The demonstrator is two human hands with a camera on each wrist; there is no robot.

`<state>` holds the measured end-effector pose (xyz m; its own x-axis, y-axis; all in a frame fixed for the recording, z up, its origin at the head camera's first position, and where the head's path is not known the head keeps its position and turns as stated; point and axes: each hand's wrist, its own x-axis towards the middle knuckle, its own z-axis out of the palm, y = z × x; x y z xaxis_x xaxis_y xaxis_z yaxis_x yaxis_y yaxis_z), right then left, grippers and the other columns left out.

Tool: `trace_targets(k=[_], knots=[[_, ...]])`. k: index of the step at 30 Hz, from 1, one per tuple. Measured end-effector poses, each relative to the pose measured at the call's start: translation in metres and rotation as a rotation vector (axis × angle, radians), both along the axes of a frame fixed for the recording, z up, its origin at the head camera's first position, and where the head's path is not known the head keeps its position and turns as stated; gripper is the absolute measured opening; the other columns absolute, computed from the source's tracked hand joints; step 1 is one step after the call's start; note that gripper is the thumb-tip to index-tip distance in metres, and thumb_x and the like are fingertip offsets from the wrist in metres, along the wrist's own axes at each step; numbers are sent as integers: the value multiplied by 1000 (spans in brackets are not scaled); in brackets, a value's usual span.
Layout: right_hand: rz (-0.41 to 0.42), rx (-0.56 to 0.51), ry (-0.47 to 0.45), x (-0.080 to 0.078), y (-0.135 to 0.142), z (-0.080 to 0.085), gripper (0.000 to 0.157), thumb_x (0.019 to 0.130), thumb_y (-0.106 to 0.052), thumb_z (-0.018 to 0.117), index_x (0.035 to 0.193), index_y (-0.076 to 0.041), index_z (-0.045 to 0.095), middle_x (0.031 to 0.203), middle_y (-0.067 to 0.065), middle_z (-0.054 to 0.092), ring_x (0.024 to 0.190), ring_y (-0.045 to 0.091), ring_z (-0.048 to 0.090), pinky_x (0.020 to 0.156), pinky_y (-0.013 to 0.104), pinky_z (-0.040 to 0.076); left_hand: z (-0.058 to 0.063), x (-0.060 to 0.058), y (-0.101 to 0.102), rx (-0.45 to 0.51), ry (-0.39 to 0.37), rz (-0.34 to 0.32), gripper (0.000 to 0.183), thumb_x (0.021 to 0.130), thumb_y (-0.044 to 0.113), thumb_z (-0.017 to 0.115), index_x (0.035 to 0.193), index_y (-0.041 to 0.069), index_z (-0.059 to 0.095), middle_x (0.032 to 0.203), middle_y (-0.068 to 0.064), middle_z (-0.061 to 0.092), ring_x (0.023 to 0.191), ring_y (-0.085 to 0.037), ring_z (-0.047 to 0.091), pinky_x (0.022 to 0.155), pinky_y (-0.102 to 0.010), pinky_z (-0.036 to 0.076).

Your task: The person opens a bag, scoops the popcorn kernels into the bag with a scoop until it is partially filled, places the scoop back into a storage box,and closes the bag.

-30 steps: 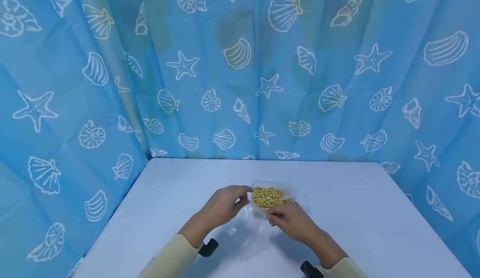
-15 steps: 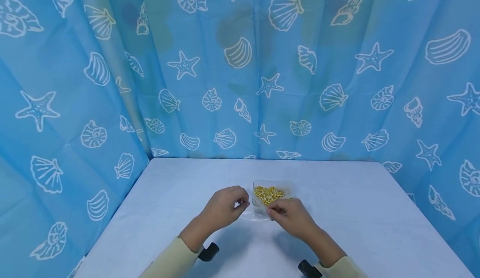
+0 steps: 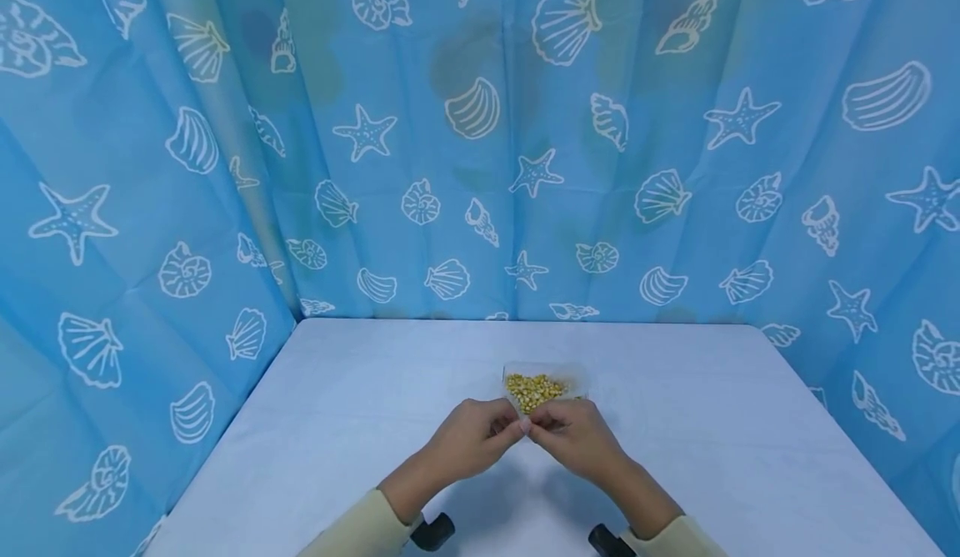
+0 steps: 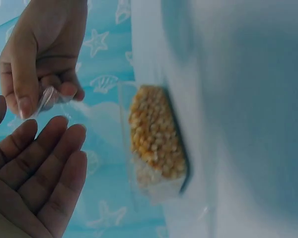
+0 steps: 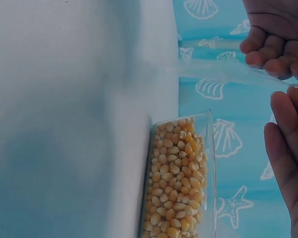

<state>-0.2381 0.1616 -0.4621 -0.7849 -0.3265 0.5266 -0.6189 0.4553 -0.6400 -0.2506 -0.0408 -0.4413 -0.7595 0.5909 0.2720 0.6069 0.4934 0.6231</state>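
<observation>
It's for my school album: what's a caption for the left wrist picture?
Right hand pinching clear film, left hand close by, near a clear container of yellow corn kernels.

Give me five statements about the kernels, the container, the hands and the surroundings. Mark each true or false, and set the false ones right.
1. The kernels lie loose on the table. False: they are in a clear container.
2. The right hand pinches clear plastic film. True.
3. The left hand is on the far side of the container. False: in the head view it is on the near side.
4. The blue curtain shows shells and starfish. True.
5. The kernels are yellow. True.
</observation>
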Motion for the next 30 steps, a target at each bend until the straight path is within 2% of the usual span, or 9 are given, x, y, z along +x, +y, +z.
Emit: trace_targets(k=[4,9,15,19,22,25,30], knots=[[12,8,0,1,-2,-3,6,86,-16,76,82,-20,73,75,-17,65,67,1,61,60,27,54,-6,0,1,45,-53,-4,34,99,46,52,88,18,68,69,14,64,57,0,54,51,-20,47],[29,13,-77,2,-2,-7,4,87,-21,75,84,-20,74,76,-17,66,70,2,62,63,25,54,-12,-3,0,109,-126,-12,22,99,32,57,87,17,66,75,8,68,63,-1,59,54,-22,50],[50,3,-124,1,-2,-12,6,87,-25,74,82,-22,72,75,-17,66,71,4,63,64,27,54,-14,-7,-1,142,-180,-33,16,99,22,59,86,16,65,74,11,66,68,-14,65,54,-23,50],[43,-12,-187,0,-1,-13,10,89,-28,72,82,-21,70,73,-14,65,70,6,64,63,28,54,-12,-10,-2,129,-156,-44,15,99,22,59,86,17,66,74,12,65,66,-9,62,54,-23,50],[16,-40,-287,-3,-1,-11,15,90,-32,70,84,-18,71,72,-10,66,69,9,65,62,28,53,-8,-13,-2,117,-119,-39,13,98,22,60,87,17,66,76,10,66,66,-3,59,57,-23,51],[-4,-96,-378,-6,0,-8,20,91,-33,70,89,-13,71,76,-3,68,69,13,66,63,29,54,-5,-17,-2,94,-89,-16,10,97,20,62,88,18,67,78,11,67,70,0,59,65,-23,52],[60,-194,-466,-12,2,-4,19,93,-22,67,99,-4,70,92,13,70,76,20,69,71,34,57,-1,-22,3,72,-50,-14,8,95,17,62,88,18,66,83,11,68,78,3,61,74,-26,53]])
